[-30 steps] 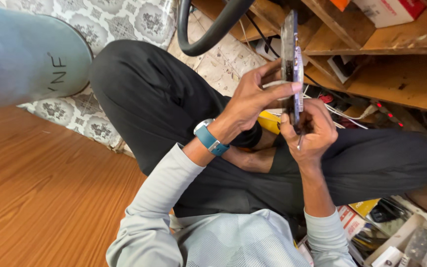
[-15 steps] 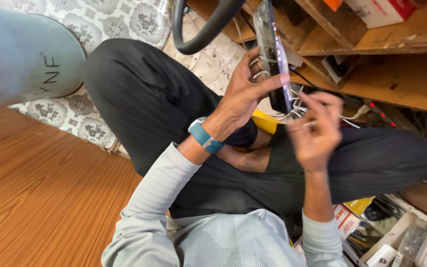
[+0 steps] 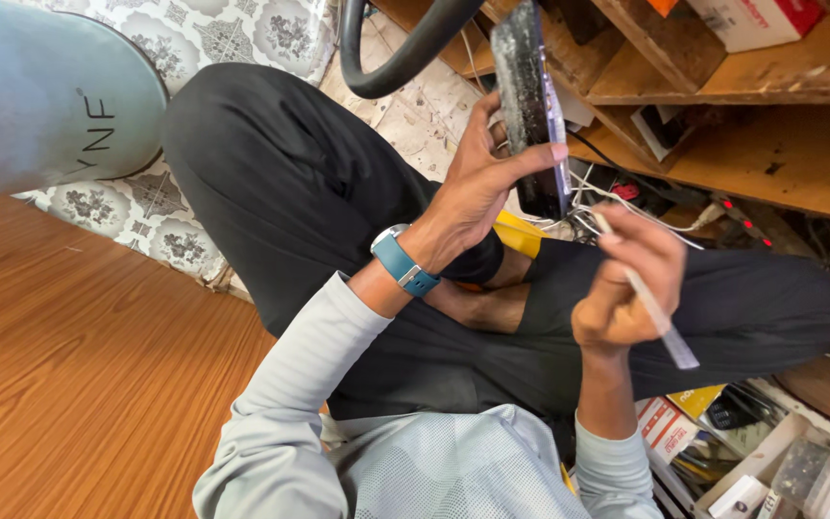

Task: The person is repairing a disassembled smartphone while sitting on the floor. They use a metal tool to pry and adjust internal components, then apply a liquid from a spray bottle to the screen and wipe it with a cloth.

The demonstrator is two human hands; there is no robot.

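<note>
The left hand [image 3: 477, 187] is clamped around a dark phone [image 3: 530, 106], fingers wrapped over its edge, holding it upright near the top centre of the frame, its cracked back turned toward the camera. The right hand [image 3: 626, 284] sits lower, right of centre, closed on a thin pale tool [image 3: 650, 308] that slants down toward the lower right. Half a second ago this hand's fingers were right at the phone's lower edge; now it has dropped away and the two are apart. A blue watch [image 3: 403, 261] circles the left wrist above crossed legs in black trousers [image 3: 290, 183]. In the lower right corner a white tray [image 3: 770, 471] holds small clear bags, with a shallow box [image 3: 670, 428] of flat packets and dark tools beside it. Wooden shelves [image 3: 799, 125] in the upper right carry a red-and-white carton [image 3: 751, 19].
</note>
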